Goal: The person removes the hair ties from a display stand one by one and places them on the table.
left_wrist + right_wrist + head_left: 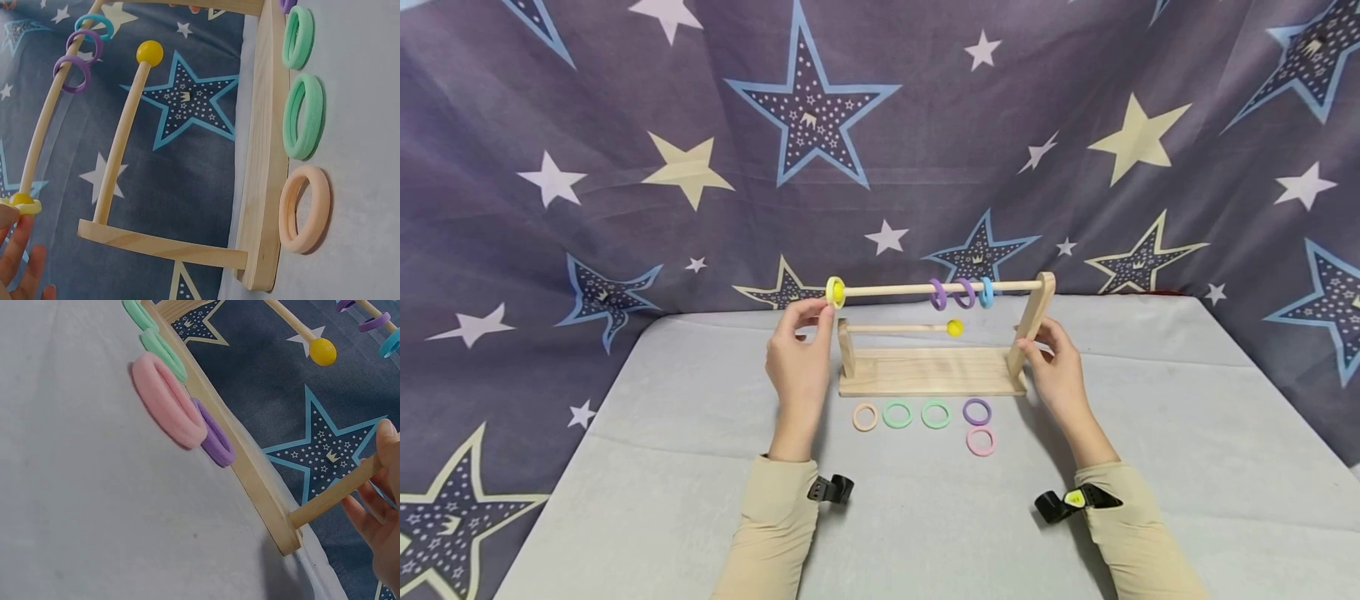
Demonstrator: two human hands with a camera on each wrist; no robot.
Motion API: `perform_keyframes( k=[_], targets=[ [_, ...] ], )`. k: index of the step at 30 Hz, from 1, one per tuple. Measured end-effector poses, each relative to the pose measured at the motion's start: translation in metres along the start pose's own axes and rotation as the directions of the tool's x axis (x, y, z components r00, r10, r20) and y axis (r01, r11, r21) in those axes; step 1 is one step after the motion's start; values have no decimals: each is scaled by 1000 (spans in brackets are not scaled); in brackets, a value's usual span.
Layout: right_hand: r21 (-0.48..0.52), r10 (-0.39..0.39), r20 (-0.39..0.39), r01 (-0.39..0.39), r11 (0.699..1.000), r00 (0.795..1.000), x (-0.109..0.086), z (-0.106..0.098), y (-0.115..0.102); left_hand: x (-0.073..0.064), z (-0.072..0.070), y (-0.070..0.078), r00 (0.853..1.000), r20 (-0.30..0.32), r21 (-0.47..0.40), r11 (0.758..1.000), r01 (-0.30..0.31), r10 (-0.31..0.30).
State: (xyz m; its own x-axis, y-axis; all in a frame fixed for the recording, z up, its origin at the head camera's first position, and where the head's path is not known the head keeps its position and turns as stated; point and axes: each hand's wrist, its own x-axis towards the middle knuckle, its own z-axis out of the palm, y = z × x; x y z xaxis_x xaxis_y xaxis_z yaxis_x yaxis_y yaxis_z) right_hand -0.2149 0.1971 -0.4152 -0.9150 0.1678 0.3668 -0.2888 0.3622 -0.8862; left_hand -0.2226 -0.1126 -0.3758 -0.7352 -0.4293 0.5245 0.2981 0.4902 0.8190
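A wooden stand carries two horizontal rods, each tipped with a yellow ball. At the left end of the upper rod, my left hand pinches a pale yellow hair tie, which sits around the ball there. My right hand holds the tall right post between thumb and fingers. Two purple hair ties and a blue hair tie hang on the upper rod toward the right. The lower rod bears no ties; its yellow ball points right.
In front of the base lie a peach hair tie, two green hair ties, a purple hair tie and a pink hair tie. A star-patterned cloth hangs behind the grey table cover.
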Motion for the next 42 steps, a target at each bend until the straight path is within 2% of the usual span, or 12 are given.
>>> perform_keyframes(
  k=[5,8,11,18,24,29,32,42],
  targets=[
    [17,5,-8,-5,1000,1000,6,0,26,1,-2,-1,1000,-8,12,1000,14,-14],
    [10,0,-10,0,1000,1000,8,1,31,2,-3,-2,1000,-15,17,1000,20,-20],
    [-2,2,-8,-2,1000,1000,7,1,30,3,-4,-4,1000,-19,18,1000,23,-23],
    [8,12,-3,-12,1000,1000,1,0,5,4,-9,-4,1000,-7,6,1000,20,-20],
    [-3,5,-6,-5,1000,1000,5,1,22,6,-16,-4,1000,24,-22,1000,7,-6],
    [8,-12,-10,13,1000,1000,7,1,31,9,-21,-5,998,43,-36,998,-45,46],
    [5,-14,-10,14,1000,1000,8,1,31,10,-23,-6,992,80,-58,994,-93,98],
    [6,-15,-14,15,1000,1000,7,0,30,12,-27,-7,948,199,-63,968,-241,249]
  ],
)
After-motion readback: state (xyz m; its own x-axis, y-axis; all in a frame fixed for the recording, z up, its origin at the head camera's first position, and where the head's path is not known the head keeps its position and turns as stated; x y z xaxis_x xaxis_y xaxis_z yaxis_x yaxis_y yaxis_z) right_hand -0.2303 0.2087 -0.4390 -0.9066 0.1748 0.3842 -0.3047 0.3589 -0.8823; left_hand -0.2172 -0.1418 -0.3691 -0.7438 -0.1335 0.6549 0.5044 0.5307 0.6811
